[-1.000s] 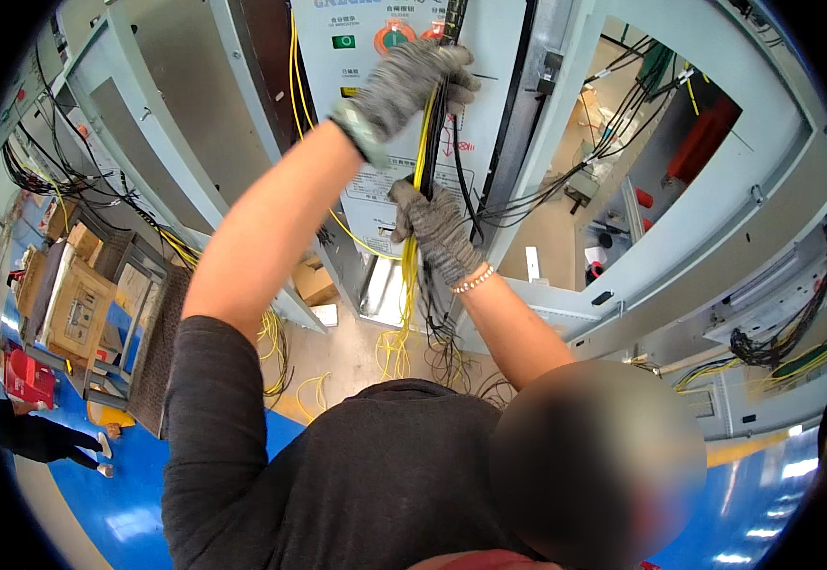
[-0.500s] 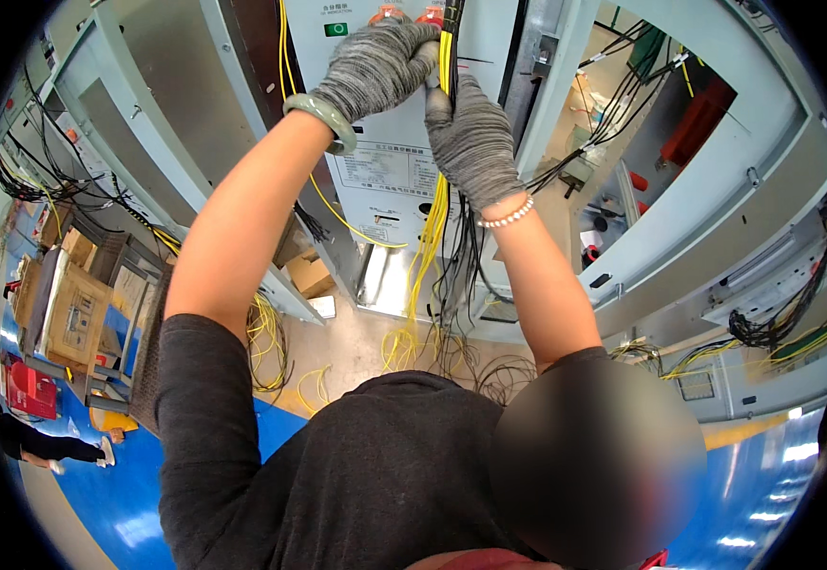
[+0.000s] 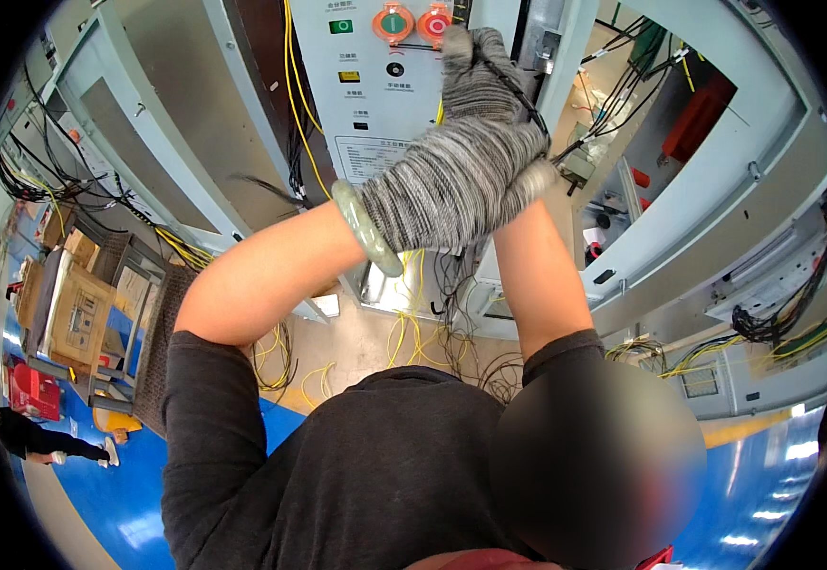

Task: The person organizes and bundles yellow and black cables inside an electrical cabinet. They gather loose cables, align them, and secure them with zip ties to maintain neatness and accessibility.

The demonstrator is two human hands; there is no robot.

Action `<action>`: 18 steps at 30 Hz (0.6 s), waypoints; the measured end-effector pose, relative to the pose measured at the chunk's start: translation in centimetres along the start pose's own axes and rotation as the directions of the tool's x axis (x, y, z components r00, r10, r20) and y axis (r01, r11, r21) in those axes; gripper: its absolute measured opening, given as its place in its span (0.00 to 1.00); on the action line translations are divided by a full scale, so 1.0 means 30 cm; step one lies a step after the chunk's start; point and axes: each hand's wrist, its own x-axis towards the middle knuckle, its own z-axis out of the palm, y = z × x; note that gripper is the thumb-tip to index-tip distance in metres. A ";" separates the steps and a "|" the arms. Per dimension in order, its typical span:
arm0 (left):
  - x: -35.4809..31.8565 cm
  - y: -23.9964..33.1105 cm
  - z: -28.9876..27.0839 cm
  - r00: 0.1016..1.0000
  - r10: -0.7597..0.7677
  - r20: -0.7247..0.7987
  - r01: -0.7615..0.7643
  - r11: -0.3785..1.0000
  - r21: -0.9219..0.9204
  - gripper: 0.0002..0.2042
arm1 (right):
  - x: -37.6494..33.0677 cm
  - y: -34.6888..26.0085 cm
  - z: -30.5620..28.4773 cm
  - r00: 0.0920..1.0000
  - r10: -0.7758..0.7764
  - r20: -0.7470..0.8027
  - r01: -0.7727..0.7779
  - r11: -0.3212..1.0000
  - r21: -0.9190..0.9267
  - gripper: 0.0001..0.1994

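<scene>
Switchgear panel (image 3: 404,112), seemingly unfinished: black wires (image 3: 501,376) lie loose on near floor.
Left hand (image 3: 461,185) overlaps right hand (image 3: 485,85); cannot tell whether fingers clamp anything.

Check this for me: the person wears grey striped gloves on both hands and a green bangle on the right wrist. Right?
Not quite: the head view shows the green bangle on the wrist of the left hand. The grey striped gloves on both hands are correct.
</scene>
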 end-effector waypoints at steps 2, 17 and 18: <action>-0.014 -0.033 -0.031 0.982 0.181 -0.045 -0.175 0.978 0.113 0.14 | 0.029 -0.002 0.011 0.994 0.033 -0.102 -0.034 0.999 -0.004 0.16; 0.167 -0.357 0.072 0.686 -0.666 -0.293 0.413 0.688 -0.597 0.11 | -0.209 0.396 -0.232 0.759 0.543 0.360 -0.625 0.452 0.636 0.20; 0.165 -0.391 0.084 0.697 -0.643 -0.317 0.382 0.707 -0.595 0.10 | -0.266 0.521 -0.280 0.841 0.214 0.497 -0.325 0.934 0.148 0.18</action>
